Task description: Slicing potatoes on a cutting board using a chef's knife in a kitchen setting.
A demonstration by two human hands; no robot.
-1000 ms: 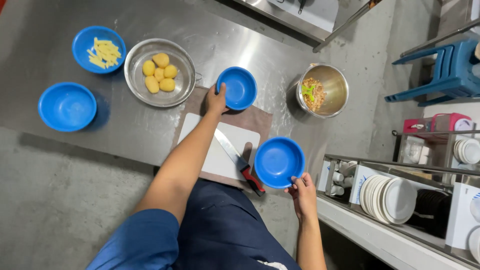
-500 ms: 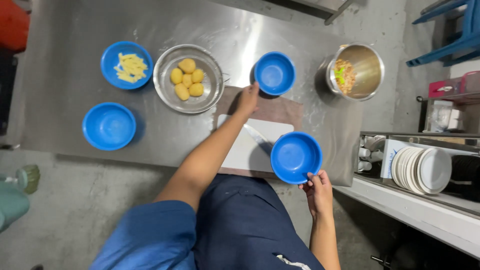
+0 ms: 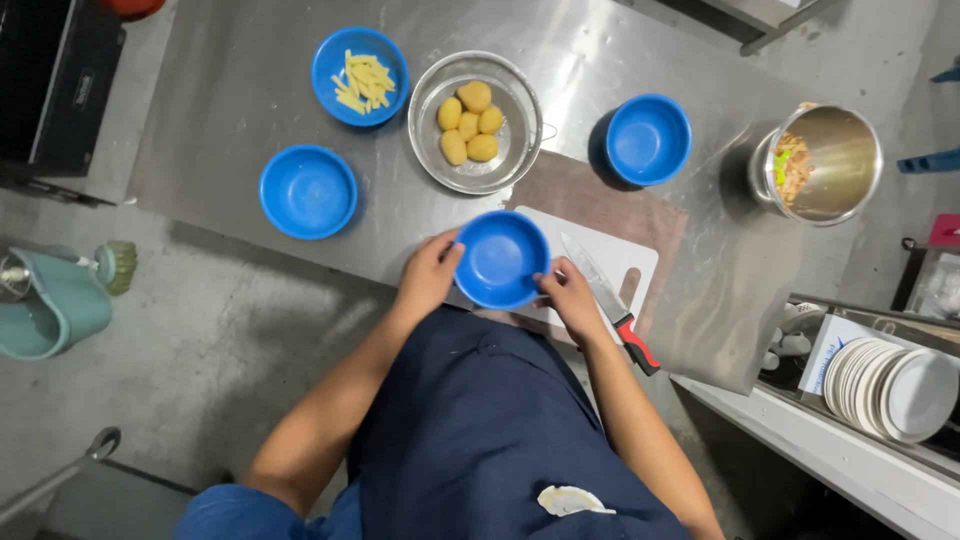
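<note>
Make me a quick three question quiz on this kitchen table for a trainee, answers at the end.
1. True or false: both hands hold the same blue bowl.
2. How many blue bowls are on or over the table?
3. Which lies right of the held bowl: A knife, B potatoes, C fries?

Key:
1. True: the left hand and right hand grip the held bowl.
2. Four.
3. A: the knife lies on the cutting board. The potatoes and fries sit farther back.
</note>
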